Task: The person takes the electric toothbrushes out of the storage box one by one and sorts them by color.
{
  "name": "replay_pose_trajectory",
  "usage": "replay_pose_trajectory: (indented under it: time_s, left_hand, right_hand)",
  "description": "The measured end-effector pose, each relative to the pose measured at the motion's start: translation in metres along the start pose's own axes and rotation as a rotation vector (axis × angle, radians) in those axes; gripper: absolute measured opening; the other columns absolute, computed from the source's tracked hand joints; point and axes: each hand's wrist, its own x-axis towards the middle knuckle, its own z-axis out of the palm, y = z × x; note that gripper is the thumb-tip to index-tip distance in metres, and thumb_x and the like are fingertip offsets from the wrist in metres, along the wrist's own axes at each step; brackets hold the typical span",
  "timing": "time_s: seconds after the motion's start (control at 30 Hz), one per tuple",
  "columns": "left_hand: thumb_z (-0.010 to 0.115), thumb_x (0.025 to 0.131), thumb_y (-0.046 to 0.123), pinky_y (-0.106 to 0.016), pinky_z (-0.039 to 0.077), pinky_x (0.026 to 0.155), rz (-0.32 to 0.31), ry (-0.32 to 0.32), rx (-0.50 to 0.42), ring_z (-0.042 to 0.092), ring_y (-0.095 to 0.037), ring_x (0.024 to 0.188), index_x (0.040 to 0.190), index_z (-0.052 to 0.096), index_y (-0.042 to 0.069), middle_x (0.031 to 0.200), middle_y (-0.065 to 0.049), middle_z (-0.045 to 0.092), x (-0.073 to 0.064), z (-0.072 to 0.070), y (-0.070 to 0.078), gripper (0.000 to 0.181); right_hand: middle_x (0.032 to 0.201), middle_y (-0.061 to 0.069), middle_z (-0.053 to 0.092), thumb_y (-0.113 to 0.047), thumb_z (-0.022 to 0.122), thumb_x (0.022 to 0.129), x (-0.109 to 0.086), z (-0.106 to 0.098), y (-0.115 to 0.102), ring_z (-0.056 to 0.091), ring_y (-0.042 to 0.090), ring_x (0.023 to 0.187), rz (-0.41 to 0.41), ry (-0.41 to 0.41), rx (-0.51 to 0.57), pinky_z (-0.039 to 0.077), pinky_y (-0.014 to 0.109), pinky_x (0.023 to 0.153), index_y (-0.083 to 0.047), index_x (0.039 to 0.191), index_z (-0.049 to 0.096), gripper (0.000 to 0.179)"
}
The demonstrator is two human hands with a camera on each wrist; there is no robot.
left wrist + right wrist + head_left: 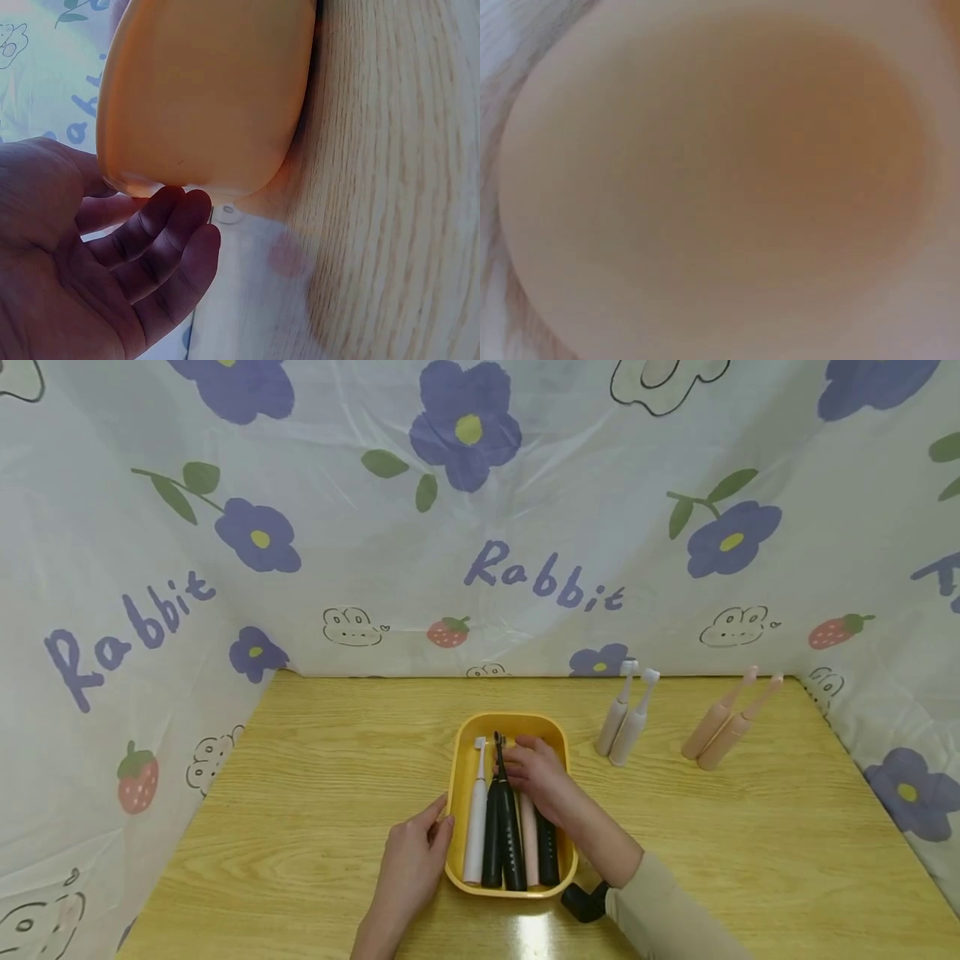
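A yellow tray point(513, 894) lies on the table with several electric toothbrushes in it. They include a white toothbrush point(476, 835), a black toothbrush point(511, 839), another black one beside it, a pink toothbrush point(529, 843) and a further black one at the right. My left hand point(415, 857) holds the tray's left side, thumb near the rim; in the left wrist view curled fingertips point(196, 206) meet the outer wall. My right hand point(542, 779) reaches over the tray from the right, fingers loosely extended beside the black toothbrush's neck, covering the pink brush's upper part. Blurred beige fills the right wrist view.
Two pale grey toothbrushes point(632, 727) stand upright to the right of the tray. Farther right, two pink toothbrushes point(724, 735) stand side by side. A black object point(583, 903) sits at the right sleeve's cuff. Printed cloth point(360, 552) surrounds the table's back and sides.
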Motion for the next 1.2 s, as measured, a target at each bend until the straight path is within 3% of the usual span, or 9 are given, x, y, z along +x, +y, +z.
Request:
replay_pose_trajectory:
  time_s: [0.13,0.27,0.4,0.63,0.97,1.2]
  left_hand:
    - [0.063,0.101,0.009,-0.024,0.042,0.052,0.007,0.006,-0.003,0.046,-0.007,0.057,0.135,0.065,-0.003,0.068,0.004,0.055,0.000,-0.001,-0.001,0.035]
    - [0.063,0.101,0.009,-0.025,0.042,0.052,0.009,0.009,-0.002,0.047,-0.007,0.057,0.134,0.066,-0.002,0.068,0.004,0.056,0.000,-0.002,-0.001,0.036]
    - [0.063,0.101,0.010,-0.025,0.042,0.053,0.007,0.010,0.010,0.047,-0.007,0.058,0.135,0.066,-0.002,0.068,0.004,0.055,0.000,-0.003,-0.001,0.036]
    - [0.064,0.100,0.009,-0.025,0.041,0.053,0.015,0.013,0.016,0.046,-0.007,0.057,0.133,0.067,-0.002,0.067,0.005,0.054,-0.001,-0.004,-0.001,0.035]
    - [0.064,0.101,0.011,-0.025,0.042,0.053,0.005,0.012,0.016,0.047,-0.007,0.057,0.133,0.067,-0.001,0.068,0.005,0.056,-0.001,-0.003,-0.002,0.035]
    - [0.064,0.100,0.010,-0.025,0.040,0.052,0.004,0.018,0.010,0.045,-0.007,0.056,0.133,0.067,-0.001,0.066,0.005,0.054,-0.001,-0.004,-0.002,0.035]
  right_hand:
    - [0.120,0.027,0.066,-0.007,0.053,0.101,-0.004,-0.001,-0.002,0.071,0.022,0.089,0.006,-0.063,0.009,0.054,0.031,0.079,0.013,0.150,0.027,0.059]
    - [0.109,0.020,0.068,-0.005,0.050,0.103,-0.009,-0.002,-0.004,0.070,0.019,0.085,0.041,-0.154,0.000,0.057,0.038,0.080,0.012,0.149,0.032,0.052]
    - [0.112,0.019,0.067,-0.009,0.049,0.105,-0.017,-0.005,-0.005,0.071,0.020,0.092,0.046,-0.228,-0.079,0.059,0.045,0.082,0.010,0.147,0.037,0.047]
    - [0.123,0.025,0.063,-0.011,0.047,0.107,-0.036,-0.012,-0.008,0.068,0.025,0.104,0.000,-0.341,-0.192,0.058,0.043,0.080,0.011,0.142,0.040,0.042]
    - [0.115,0.023,0.064,-0.006,0.052,0.106,-0.069,-0.015,-0.007,0.066,0.032,0.106,-0.161,-0.400,-0.407,0.060,0.045,0.076,0.012,0.134,0.048,0.033]
    - [0.112,0.021,0.067,-0.006,0.055,0.105,-0.078,-0.013,-0.005,0.068,0.029,0.101,-0.273,-0.350,-0.501,0.059,0.045,0.071,0.007,0.131,0.055,0.029]
